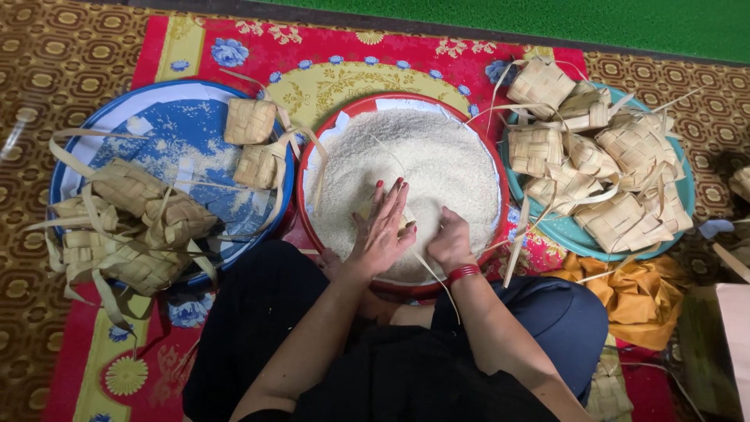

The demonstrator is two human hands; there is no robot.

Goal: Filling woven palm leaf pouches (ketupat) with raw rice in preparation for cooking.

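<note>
- Over the red basin of rice, the left hand lay flat, fingers spread, over a woven leaf pouch.
- The right hand curled loosely against the pouch; its grip was hidden.

Matt woven palm-leaf pouches, grainy white rice, glossy plastic red basin, patterned cloth mat.

Woven pouch mostly hidden between left hand and right hand; right fingertips buried in rice. Cardboard box cut by right picture edge. Yellow cloth partly under teal basin.
</note>
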